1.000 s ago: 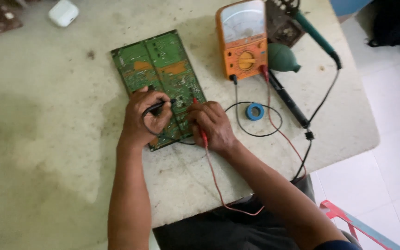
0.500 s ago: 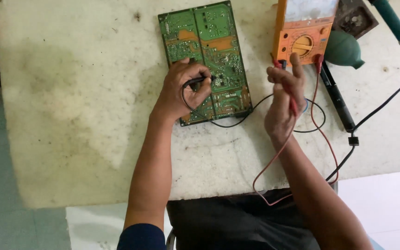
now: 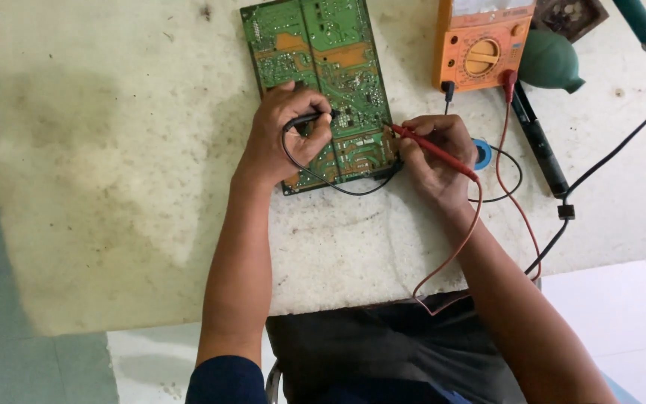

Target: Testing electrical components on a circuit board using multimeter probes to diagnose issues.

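Both forearms reach up from the lower edge of the frame and bend inward toward each other over the pale, stained surface (image 3: 99, 187). The left hand (image 3: 282, 138), at centre frame, lies on the lower part of the green circuit board (image 3: 319, 71), fingers curled tightly around a black probe (image 3: 309, 118) whose tip points right onto the board. The right hand (image 3: 434, 157), just right of the board's lower right corner, pinches a red probe (image 3: 431, 150) like a pen, its tip touching the board's right edge. The board lies flat at upper centre, slightly tilted. Red and black leads run to an orange multimeter (image 3: 481, 49) at the upper right. A small blue roll (image 3: 481, 155) sits just beside the right hand. A dark green rubber bulb (image 3: 551, 63) and a black slender tool (image 3: 538, 138) lie further right.
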